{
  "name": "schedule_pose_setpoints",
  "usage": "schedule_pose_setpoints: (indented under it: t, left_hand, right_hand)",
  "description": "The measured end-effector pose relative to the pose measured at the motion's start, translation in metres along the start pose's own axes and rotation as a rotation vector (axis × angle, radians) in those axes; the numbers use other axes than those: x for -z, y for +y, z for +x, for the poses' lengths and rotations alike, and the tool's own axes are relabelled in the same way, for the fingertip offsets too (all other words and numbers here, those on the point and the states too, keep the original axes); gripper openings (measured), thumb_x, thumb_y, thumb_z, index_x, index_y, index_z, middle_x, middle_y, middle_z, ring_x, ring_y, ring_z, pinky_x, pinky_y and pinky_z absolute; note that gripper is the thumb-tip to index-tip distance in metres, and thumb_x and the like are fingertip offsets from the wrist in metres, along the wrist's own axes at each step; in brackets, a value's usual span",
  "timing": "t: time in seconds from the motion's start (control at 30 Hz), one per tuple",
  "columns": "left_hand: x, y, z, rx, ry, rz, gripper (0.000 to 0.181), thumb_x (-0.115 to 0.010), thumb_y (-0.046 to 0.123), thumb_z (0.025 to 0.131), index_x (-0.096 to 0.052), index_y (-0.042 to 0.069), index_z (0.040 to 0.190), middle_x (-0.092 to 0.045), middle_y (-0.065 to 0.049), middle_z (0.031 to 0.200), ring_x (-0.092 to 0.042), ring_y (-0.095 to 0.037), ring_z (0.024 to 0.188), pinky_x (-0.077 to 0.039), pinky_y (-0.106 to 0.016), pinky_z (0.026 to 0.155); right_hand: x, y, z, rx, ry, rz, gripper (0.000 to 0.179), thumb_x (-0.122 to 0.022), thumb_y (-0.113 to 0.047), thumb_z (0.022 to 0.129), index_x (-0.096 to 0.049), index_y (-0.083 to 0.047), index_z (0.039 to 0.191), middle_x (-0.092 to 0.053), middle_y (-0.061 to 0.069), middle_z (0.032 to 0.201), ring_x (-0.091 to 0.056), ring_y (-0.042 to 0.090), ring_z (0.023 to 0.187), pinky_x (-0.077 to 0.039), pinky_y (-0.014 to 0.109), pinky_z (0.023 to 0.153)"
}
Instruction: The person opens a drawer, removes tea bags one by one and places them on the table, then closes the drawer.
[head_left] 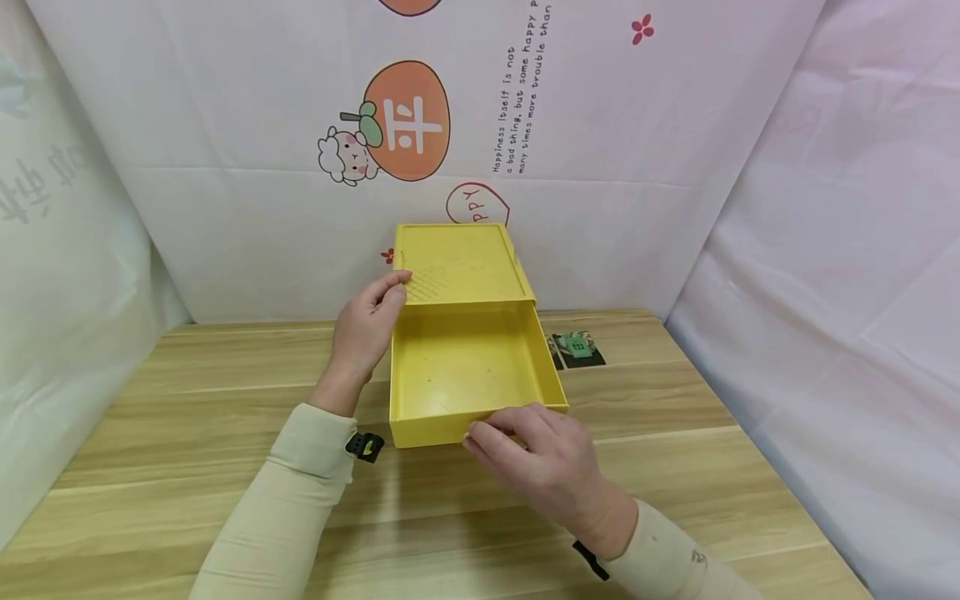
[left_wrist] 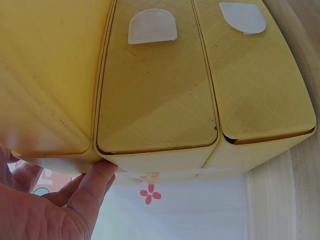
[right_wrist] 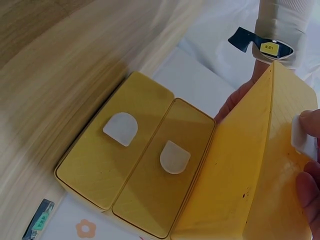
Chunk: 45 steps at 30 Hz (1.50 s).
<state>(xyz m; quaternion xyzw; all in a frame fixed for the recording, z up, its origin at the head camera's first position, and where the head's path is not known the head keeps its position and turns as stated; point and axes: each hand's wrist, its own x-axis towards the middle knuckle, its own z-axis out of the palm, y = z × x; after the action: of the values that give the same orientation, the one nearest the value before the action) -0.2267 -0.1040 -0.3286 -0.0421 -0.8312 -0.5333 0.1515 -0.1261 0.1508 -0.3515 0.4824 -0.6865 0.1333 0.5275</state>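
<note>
A yellow drawer cabinet (head_left: 465, 260) stands on the table against the back sheet. Its top drawer (head_left: 468, 367) is pulled far out, with nothing inside but a few specks. My left hand (head_left: 363, 329) rests against the cabinet's left side, fingertips at the upper edge; the left wrist view shows those fingers pressing the side wall. With fingers and thumb, my right hand (head_left: 551, 458) pinches the white handle (right_wrist: 303, 137) on the drawer's front. Below, two drawers (left_wrist: 157, 90) with white tabs are closed in the wrist views.
The wood-patterned table (head_left: 225, 392) runs in front and to both sides. Right of the cabinet, a dark card with a green picture (head_left: 579, 348) lies near the back edge. Printed white sheets (head_left: 247, 167) hang behind and at the sides.
</note>
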Motion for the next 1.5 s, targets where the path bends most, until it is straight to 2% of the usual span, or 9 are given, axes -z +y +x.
schedule_pose_setpoints:
  t: [0.1, 0.23, 0.37, 0.63, 0.93, 1.13, 1.27, 1.5]
  left_hand:
    - [-0.0004, 0.0003, 0.0002, 0.001, 0.003, -0.001, 0.047, -0.042, 0.047, 0.108, -0.063, 0.03, 0.146, -0.065, -0.012, 0.102, -0.029, -0.016, 0.054, -0.033, -0.035, 0.055]
    - [-0.0007, 0.0009, 0.0005, 0.001, 0.009, 0.001, 0.047, -0.042, 0.047, 0.107, -0.063, 0.03, 0.146, -0.067, -0.013, 0.107, -0.031, -0.019, 0.056, -0.033, -0.036, 0.057]
    - [-0.0008, 0.0011, 0.0003, -0.002, 0.015, 0.002, 0.047, -0.042, 0.047, 0.107, -0.064, 0.029, 0.145, -0.062, -0.017, 0.097, -0.032, -0.019, 0.057, -0.033, -0.035, 0.057]
    - [-0.0014, 0.001, 0.0007, -0.002, 0.028, 0.008, 0.046, -0.043, 0.046, 0.107, -0.064, 0.029, 0.144, -0.055, -0.007, 0.088, -0.032, -0.019, 0.058, -0.032, -0.034, 0.056]
    - [-0.0017, -0.0006, 0.0023, 0.002, 0.021, 0.009, 0.045, -0.044, 0.046, 0.107, -0.064, 0.03, 0.144, -0.065, -0.015, 0.101, -0.031, -0.017, 0.055, -0.031, -0.033, 0.053]
    - [-0.0018, -0.0007, 0.0025, -0.006, 0.034, 0.016, 0.045, -0.044, 0.045, 0.107, -0.066, 0.029, 0.143, -0.071, -0.003, 0.12, -0.035, -0.021, 0.059, -0.032, -0.034, 0.055]
    - [-0.0015, -0.0004, 0.0019, -0.006, 0.034, 0.021, 0.045, -0.044, 0.045, 0.107, -0.066, 0.03, 0.143, -0.07, -0.005, 0.114, -0.034, -0.021, 0.059, -0.032, -0.034, 0.055]
    - [-0.0005, -0.0001, 0.0013, 0.005, 0.014, 0.007, 0.045, -0.043, 0.045, 0.107, -0.065, 0.03, 0.144, -0.064, -0.016, 0.098, -0.028, -0.016, 0.052, -0.028, -0.031, 0.05]
  right_hand:
    - [-0.0006, -0.0007, -0.0013, -0.01, -0.007, 0.008, 0.018, -0.069, -0.027, 0.102, -0.078, -0.016, 0.091, -0.068, -0.002, 0.085, -0.064, 0.009, 0.064, -0.052, 0.019, 0.052]
    - [-0.0014, -0.0017, -0.0031, -0.026, -0.02, 0.014, 0.018, -0.068, -0.027, 0.103, -0.077, -0.016, 0.092, -0.067, -0.002, 0.086, -0.064, 0.01, 0.066, -0.053, 0.02, 0.053]
    - [-0.0017, -0.002, -0.0049, -0.044, -0.039, 0.017, 0.018, -0.068, -0.028, 0.103, -0.077, -0.015, 0.093, -0.066, -0.002, 0.086, -0.063, 0.01, 0.067, -0.054, 0.021, 0.055]
    - [-0.0017, -0.0011, -0.0087, -0.082, -0.081, 0.019, 0.02, -0.066, -0.029, 0.104, -0.076, -0.014, 0.095, -0.066, -0.001, 0.087, -0.063, 0.012, 0.07, -0.055, 0.022, 0.058]
    - [-0.0002, -0.0004, -0.0097, -0.114, -0.124, 0.039, 0.02, -0.066, -0.031, 0.104, -0.076, -0.015, 0.098, -0.066, -0.001, 0.089, -0.063, 0.012, 0.072, -0.055, 0.022, 0.06]
    - [-0.001, 0.0009, -0.0089, -0.126, -0.134, 0.047, 0.02, -0.066, -0.031, 0.105, -0.076, -0.015, 0.098, -0.065, -0.001, 0.089, -0.062, 0.013, 0.072, -0.054, 0.023, 0.059]
    - [-0.0024, 0.0023, -0.0083, -0.121, -0.128, 0.05, 0.019, -0.066, -0.029, 0.104, -0.075, -0.014, 0.098, -0.064, 0.0, 0.089, -0.061, 0.013, 0.071, -0.054, 0.023, 0.058]
    - [-0.0056, 0.0047, -0.0067, -0.118, -0.124, 0.051, 0.018, -0.067, -0.028, 0.104, -0.075, -0.013, 0.097, -0.063, 0.0, 0.088, -0.06, 0.013, 0.071, -0.053, 0.023, 0.058]
